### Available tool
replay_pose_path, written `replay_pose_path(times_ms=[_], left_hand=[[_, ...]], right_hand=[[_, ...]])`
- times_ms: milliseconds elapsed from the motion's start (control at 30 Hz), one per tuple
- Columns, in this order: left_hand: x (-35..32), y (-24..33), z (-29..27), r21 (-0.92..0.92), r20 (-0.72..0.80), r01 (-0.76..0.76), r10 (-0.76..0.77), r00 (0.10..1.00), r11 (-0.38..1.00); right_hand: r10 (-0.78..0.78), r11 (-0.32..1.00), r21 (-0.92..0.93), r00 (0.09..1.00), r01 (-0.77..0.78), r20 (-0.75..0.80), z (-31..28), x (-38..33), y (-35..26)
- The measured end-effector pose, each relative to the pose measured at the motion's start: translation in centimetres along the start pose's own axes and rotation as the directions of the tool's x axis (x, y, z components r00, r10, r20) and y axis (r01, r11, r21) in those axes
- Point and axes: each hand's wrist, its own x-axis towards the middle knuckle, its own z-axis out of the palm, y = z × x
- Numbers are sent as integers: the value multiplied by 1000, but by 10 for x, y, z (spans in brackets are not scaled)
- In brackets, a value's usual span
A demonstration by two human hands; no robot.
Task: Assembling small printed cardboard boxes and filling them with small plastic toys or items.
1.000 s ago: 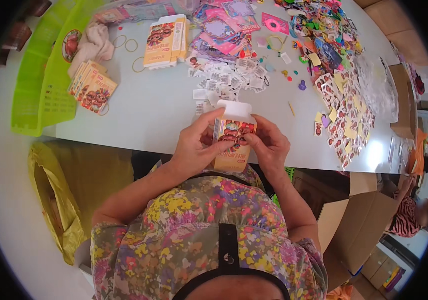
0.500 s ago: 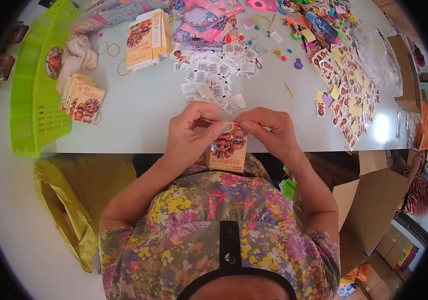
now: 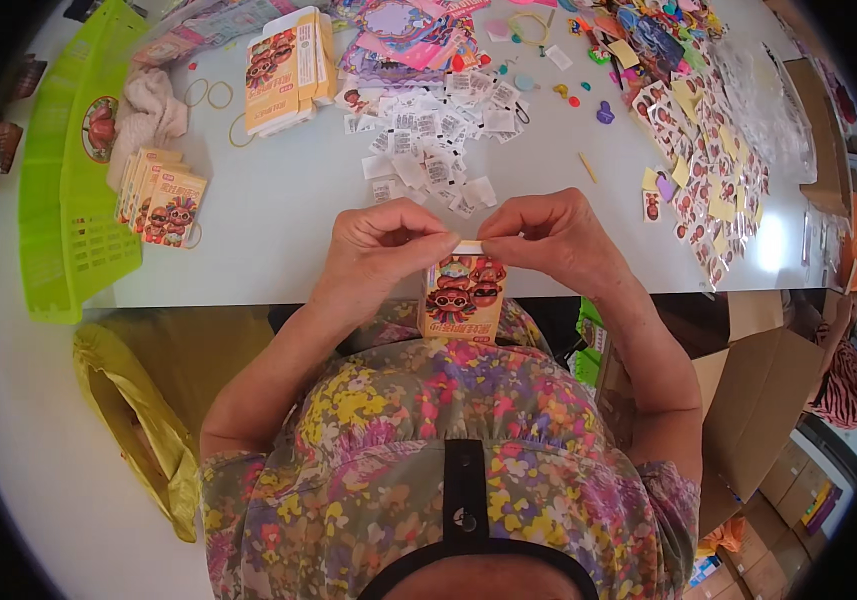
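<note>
Between my hands, at the table's near edge, is a small orange cardboard box [image 3: 463, 298] printed with cartoon figures. Its top end faces the table, and a pale flap shows there. My left hand [image 3: 380, 250] pinches the left corner of that end between thumb and fingers. On the right corner, the thumb and forefinger of my right hand [image 3: 553, 240] do the same. The box's lower end is close to my floral shirt. Just beyond my hands lies a heap of small white printed packets [image 3: 428, 150].
Left stand a green plastic basket [image 3: 78, 225], several finished-looking orange boxes [image 3: 170, 208] and a cloth [image 3: 153, 115]. Flat box blanks [image 3: 283, 80] lie farther back. Sticker sheets [image 3: 713, 160] and small colourful toys [image 3: 638, 50] cover the right. A cardboard carton [image 3: 763, 400] stands below, right.
My right hand has shifted slightly up and right, and my left fingers have come down onto the box's end. The box has turned a little more upright, its pale flap now showing between my fingers.
</note>
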Motion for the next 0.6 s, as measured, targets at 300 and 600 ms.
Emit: replay_pose_path(times_ms=[300, 600], left_hand=[[-15, 4, -11, 216, 298, -221, 151, 942, 951], [2, -37, -2, 92, 179, -588, 568, 803, 803]], right_hand=[[-434, 839, -383, 900, 387, -43, 22, -33, 13], [-2, 735, 659, 972, 160, -233, 50, 1, 42]])
